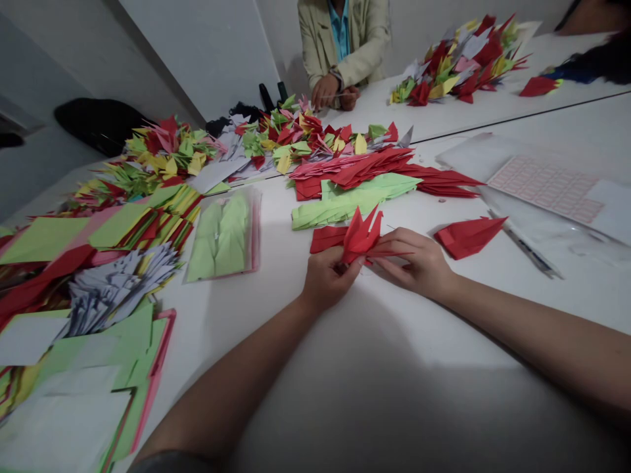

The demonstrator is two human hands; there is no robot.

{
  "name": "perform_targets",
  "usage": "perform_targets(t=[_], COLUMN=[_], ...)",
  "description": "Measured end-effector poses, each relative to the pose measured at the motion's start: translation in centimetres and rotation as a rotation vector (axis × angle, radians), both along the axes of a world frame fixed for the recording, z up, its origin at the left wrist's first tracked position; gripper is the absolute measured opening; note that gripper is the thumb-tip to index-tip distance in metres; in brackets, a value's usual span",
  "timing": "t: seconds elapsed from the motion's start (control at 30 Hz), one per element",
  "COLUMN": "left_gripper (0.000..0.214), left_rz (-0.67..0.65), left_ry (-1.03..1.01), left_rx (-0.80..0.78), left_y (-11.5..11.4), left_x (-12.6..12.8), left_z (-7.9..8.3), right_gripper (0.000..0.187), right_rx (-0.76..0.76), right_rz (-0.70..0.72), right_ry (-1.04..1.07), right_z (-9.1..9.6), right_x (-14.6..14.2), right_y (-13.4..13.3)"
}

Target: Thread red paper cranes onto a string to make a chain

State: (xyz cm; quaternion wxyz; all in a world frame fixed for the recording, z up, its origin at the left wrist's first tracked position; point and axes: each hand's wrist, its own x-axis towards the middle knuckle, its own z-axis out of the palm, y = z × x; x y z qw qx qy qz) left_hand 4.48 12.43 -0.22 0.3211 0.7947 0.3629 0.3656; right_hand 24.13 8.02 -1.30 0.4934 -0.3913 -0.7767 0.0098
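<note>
A red folded paper crane (361, 235) is held up just above the white table (305, 368), pinched between my left hand (328, 279) and my right hand (414, 261). My left hand grips its lower body, and the fingertips of my right hand press on its thin right point. A flat red paper strip (328, 239) lies just left of the crane, beside my left hand. To the right of my right hand, a finished-looking red paper crane (468, 236) rests on the table, not touching my fingers.
Heaps of folded red, green and yellow paper (355, 167) lie ahead. Stacked coloured paper (98, 263) and a plastic bag of green paper (221, 236) are at left. A pink label sheet (547, 187) and a pen (535, 253) are at right. A co-worker's hands (335, 92) work across the table.
</note>
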Motion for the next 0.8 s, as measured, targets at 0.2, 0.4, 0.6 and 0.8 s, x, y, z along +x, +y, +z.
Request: perform_targets(t=[0.2, 0.4, 0.6, 0.8], left_gripper=[0.033, 0.034, 0.035, 0.033], left_rz=[-0.064, -0.104, -0.101, -0.110], left_ry=[0.025, 0.044, 0.034, 0.033], left_rx=[0.007, 0.053, 0.059, 0.055], left_y=[-0.13, -0.26, -0.22, -0.14], left_x=[-0.04, -0.04, -0.03, -0.04], left_z=[-0.16, -0.07, -0.24, -0.50], right_gripper=[0.014, 0.012, 0.010, 0.012], right_rx=[0.002, -0.033, -0.008, 0.003], right_rz=[0.006, -0.030, -0.080, -0.107], right_ry=[-0.025, -0.043, -0.003, 0.094], right_z=[0.44, 0.30, 0.23, 0.04], right_x=[-0.18, -0.23, -0.49, -0.38], right_y=[-0.34, -0.45, -0.35, -0.17])
